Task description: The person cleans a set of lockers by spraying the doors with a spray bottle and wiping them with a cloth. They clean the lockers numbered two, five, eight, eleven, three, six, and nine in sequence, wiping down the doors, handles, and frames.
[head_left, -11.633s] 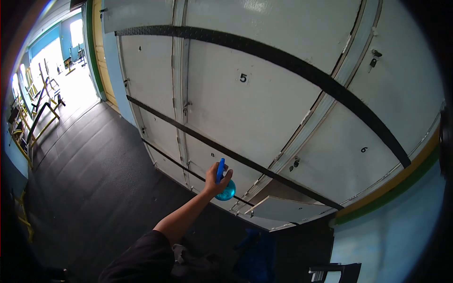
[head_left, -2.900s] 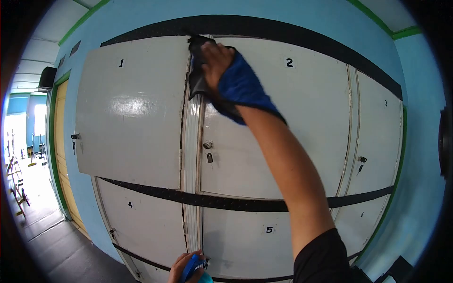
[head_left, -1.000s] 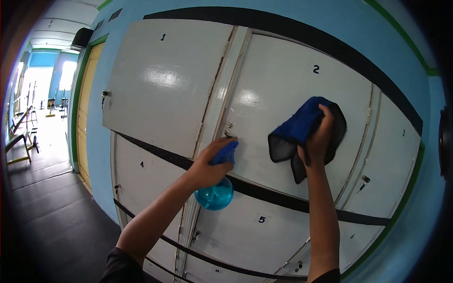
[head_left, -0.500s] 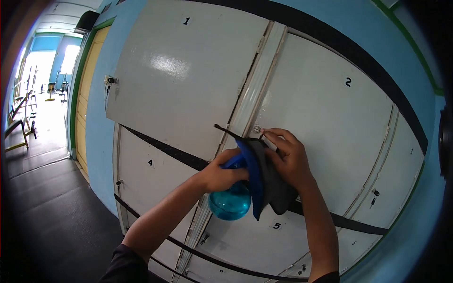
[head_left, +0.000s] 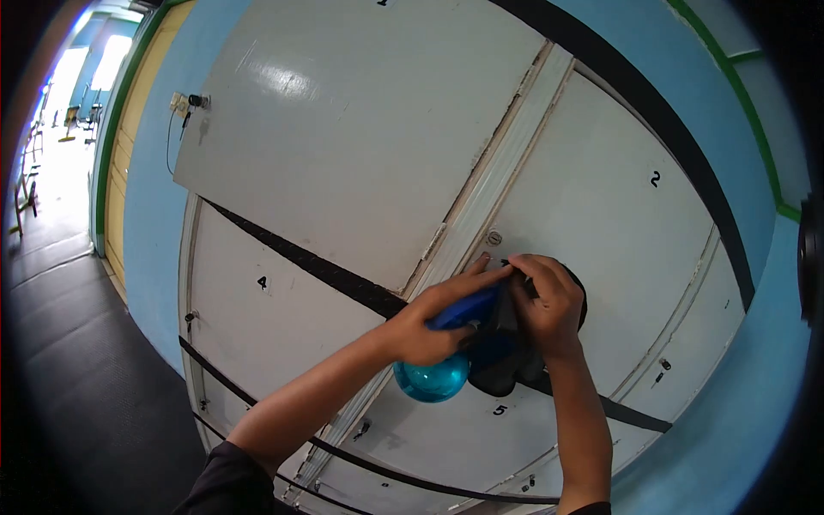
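My left hand (head_left: 442,322) is closed around a bottle with a blue top, and its clear round body (head_left: 432,380) holds teal liquid. The thumb and fingers reach toward my right fingertips. My right hand (head_left: 548,305) is bent, fingertips pinched together, with a dark grey and blue cloth (head_left: 493,369) hanging between the two hands. Part of the cloth also shows behind the right hand. Just above the fingertips is the round lock (head_left: 493,238) of locker door 2 (head_left: 601,215). Whether a small thing sits between the fingertips is hidden.
Locker door 1 (head_left: 360,129) stands ajar, with keys (head_left: 196,102) at its left edge. Below are doors 4 (head_left: 283,257) and 5 (head_left: 463,438), also with keys. A yellow door (head_left: 142,137) and dark floor (head_left: 94,360) lie left; gym equipment shows beyond.
Both hands have come closer together, and my right fingertips have dropped away from the lock of door 2. The cloth is now bunched and folded behind the right hand. The view has tilted.
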Tool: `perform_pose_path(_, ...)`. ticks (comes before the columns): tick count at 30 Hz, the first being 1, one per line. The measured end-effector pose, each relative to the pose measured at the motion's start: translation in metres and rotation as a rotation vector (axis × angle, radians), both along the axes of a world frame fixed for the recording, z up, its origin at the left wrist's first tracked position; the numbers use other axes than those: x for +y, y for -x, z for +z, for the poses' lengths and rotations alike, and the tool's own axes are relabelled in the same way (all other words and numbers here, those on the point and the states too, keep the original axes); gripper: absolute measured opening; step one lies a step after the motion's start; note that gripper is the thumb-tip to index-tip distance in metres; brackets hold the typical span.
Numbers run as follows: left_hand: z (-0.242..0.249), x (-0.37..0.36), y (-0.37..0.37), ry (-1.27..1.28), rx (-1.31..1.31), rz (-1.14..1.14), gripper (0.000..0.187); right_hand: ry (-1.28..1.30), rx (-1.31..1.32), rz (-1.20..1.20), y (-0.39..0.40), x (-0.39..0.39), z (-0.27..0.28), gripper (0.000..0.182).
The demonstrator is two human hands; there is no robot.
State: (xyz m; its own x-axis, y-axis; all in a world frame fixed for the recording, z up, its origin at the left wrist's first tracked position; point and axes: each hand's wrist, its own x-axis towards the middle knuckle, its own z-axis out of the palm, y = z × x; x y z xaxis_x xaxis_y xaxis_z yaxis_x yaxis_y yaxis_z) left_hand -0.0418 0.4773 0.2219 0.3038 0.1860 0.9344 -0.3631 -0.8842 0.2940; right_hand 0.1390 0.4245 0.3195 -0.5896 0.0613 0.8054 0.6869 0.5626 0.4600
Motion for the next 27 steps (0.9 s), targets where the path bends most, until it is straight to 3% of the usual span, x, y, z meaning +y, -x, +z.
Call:
perform_pose_path(3,-0.018,-0.006,-0.001,0.111,-0.066,-0.035,0.077,-0.021,0.09,-0.019,0.004,-0.003,0.006,0.034)
perform_pose_path(5,-0.03,-0.008,0.0,-0.098,-0.017,0.159,0.074,-0.035,0.057,-0.006,0.008,-0.001,0.013,0.032)
perform_pose_path(9,-0.036,-0.02,-0.004,-0.009,0.015,0.219,0.067,-0.091,-0.059,-0.123,0.02,-0.001,0.015,0.025)
perform_pose_path(11,-0.032,-0.018,-0.006,-0.114,-0.001,0.297,0.068,-0.089,-0.052,-0.173,0.023,0.001,0.014,0.023)
perform_pose_path(17,-0.032,-0.022,-0.005,0.018,0.128,0.289,0.068,-0.13,-0.078,-0.36,0.037,-0.001,0.008,0.015)
perform_pose_path(27,-0.03,-0.017,-0.005,-0.017,0.104,0.291,0.065,-0.082,-0.151,-0.651,0.067,-0.002,0.008,0.005)
